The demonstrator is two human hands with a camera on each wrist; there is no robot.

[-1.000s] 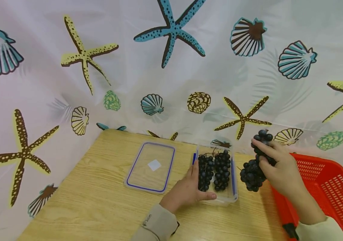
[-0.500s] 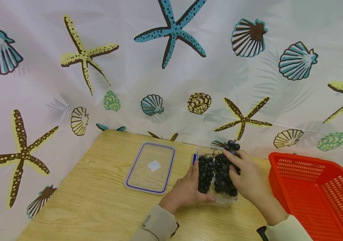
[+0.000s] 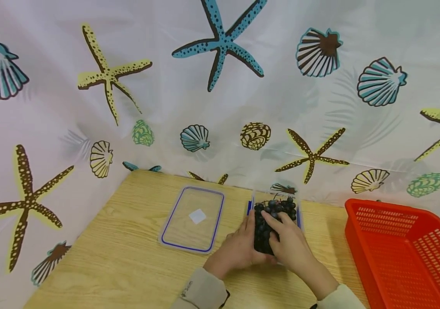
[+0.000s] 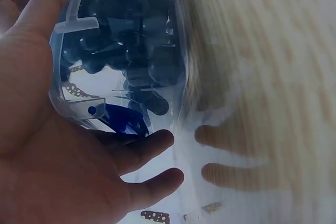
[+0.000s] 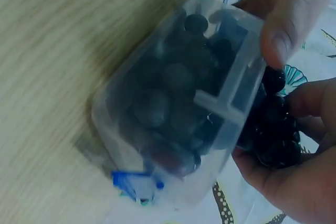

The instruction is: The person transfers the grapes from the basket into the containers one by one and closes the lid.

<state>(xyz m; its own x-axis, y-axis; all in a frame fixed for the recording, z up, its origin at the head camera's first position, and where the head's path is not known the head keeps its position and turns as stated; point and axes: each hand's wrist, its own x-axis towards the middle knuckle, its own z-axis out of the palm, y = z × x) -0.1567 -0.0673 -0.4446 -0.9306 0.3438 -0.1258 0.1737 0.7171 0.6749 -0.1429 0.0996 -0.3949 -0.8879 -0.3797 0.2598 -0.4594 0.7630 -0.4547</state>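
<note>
In the head view, a clear plastic food container [image 3: 299, 221] with blue clips stands on the wooden table. My left hand [image 3: 237, 248] holds its near left corner, thumb along the front rim and fingers along the left side. Dark grapes [image 3: 290, 207] lie inside, partly hidden by my right hand. That right hand [image 3: 292, 243] grips a bunch of dark grapes [image 5: 278, 140] over the container's left part, on top of the grapes inside. From the right wrist, the held bunch shows at the container's rim, close to the left thumb [image 5: 283, 35].
A clear lid [image 3: 193, 219] with a blue seal and a white label lies left of the container. At the right stands a red plastic basket [image 3: 363, 240] with perforated walls. A curtain [image 3: 220, 107] printed with shells and starfish hangs behind the table [image 3: 127, 253].
My right hand has carried the bunch of grapes left, from beside the red basket to over the container, and lowered it onto the other grapes. The left hand has stayed at the container.
</note>
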